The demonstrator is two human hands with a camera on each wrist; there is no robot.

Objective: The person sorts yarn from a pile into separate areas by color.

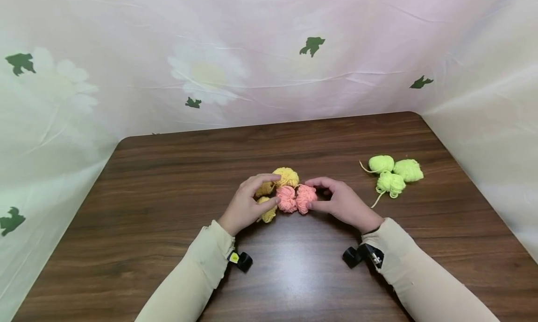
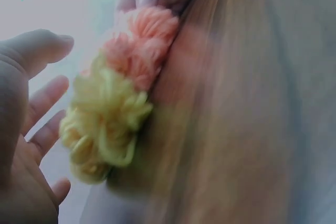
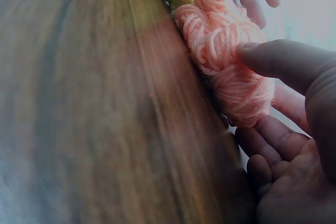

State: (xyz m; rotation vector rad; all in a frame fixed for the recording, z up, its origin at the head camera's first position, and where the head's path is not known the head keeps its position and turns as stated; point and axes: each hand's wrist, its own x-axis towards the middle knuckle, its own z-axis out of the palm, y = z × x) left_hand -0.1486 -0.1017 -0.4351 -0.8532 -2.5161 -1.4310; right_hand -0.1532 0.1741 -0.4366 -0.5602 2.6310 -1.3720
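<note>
Pale sleeves (image 1: 185, 275) are filling the near edge of the head view, black wrist cameras (image 1: 245, 262) sitting at the cuffs, as we are holding a coral-pink yarn ball (image 1: 306, 198) near mid-table in our right hand (image 1: 344, 203). We are gripping it between thumb and curled fingers; the right-wrist view is showing what the head view is partly hiding, the thumb pressing into the strands and the fingers tucking behind. Soft and lumpy, the ball is showing thick, looped strands, while a second pink ball (image 1: 286, 199) is sitting against its left side. Our left hand (image 1: 248, 203) is arching beside three yellow balls (image 1: 286, 176); the left-wrist view is revealing thumb and fingers spread wide, gripping nothing, though we are not able to tell whether a fingertip is touching yarn. Well to the right, the head view is taking in three lime-green balls (image 1: 409, 171), loose ends trailing. Underneath, a dark wood-grain table (image 1: 176, 186) is gleaming; behind, wrinkled fabric (image 1: 252, 28) with white flowers is hanging.
</note>
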